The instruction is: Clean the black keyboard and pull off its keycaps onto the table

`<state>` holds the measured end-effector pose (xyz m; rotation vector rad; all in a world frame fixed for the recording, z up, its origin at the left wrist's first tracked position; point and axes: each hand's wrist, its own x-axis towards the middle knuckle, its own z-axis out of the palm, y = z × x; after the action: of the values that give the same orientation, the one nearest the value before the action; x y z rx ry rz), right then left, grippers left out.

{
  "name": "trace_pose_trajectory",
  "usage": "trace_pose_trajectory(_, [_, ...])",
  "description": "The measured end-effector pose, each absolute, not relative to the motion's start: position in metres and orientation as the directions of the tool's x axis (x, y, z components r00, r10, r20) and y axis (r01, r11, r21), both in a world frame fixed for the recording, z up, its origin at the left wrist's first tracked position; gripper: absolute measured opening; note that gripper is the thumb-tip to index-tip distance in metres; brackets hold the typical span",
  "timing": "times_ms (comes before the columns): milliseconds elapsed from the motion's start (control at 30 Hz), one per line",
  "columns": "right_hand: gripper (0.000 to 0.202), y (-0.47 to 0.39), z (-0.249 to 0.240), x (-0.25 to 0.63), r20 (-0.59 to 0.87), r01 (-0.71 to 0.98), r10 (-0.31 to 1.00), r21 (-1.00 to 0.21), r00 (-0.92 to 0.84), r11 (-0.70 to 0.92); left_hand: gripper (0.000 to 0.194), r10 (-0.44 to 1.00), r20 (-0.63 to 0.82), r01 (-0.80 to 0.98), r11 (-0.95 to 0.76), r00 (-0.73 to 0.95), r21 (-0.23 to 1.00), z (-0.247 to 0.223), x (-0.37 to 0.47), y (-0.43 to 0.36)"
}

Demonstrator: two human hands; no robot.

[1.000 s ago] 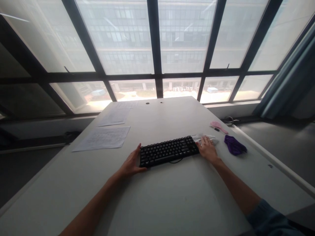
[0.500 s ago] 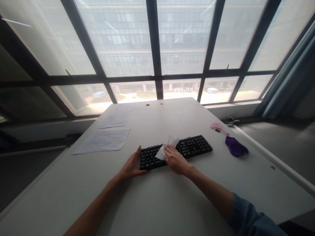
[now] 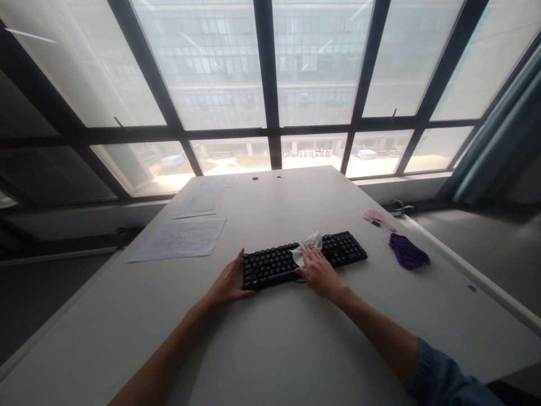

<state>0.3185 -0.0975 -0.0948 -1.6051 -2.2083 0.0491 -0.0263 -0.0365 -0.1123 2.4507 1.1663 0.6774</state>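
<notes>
A black keyboard [image 3: 270,267] lies slightly slanted on the white table. My left hand [image 3: 228,282] clasps its left end, fingers at the back corner and thumb along the front edge. Under the fingers of my right hand [image 3: 319,273] is a crumpled white tissue [image 3: 311,241], pressed on the keys right of the keyboard's middle. The right hand hides part of the keys and of the tissue. A bit of dark cable shows at the keyboard's front edge by the right thumb.
Written paper sheets [image 3: 180,239] lie on the table's [image 3: 270,349] left side. At the right are a pink hairbrush [image 3: 379,219], a small black item [image 3: 372,223] and a bunched purple cloth [image 3: 408,251]. Large windows [image 3: 315,67] rise behind, with a curtain [image 3: 486,135] at the right.
My right hand has slid the tissue to the right along the keys, uncovering the keyboard's middle. My left hand stays at the left end.
</notes>
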Motion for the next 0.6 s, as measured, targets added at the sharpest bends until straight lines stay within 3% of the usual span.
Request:
trace_pose_trajectory(400, [0.057, -0.107, -0.120, 0.439, 0.326, 0.972, 0.935, -0.222, 0.143, -0.072, 0.127, 0.790, 0.280, 0.629, -0.606, 0.545, 0.487, -0.115, -0.028, -0.034])
trace_pose_trajectory(500, [0.056, -0.112, -0.118, 0.424, 0.355, 0.965, 0.928, -0.261, 0.115, -0.020, 0.129, 0.796, 0.267, 0.638, -0.599, 0.544, 0.485, -0.116, -0.028, -0.034])
trace_pose_trajectory(600, [0.055, -0.120, -0.110, 0.388, 0.370, 0.927, 0.926, -0.319, -0.072, 0.199, 0.127, 0.798, 0.253, 0.641, -0.593, 0.547, 0.486, -0.114, -0.028, -0.034])
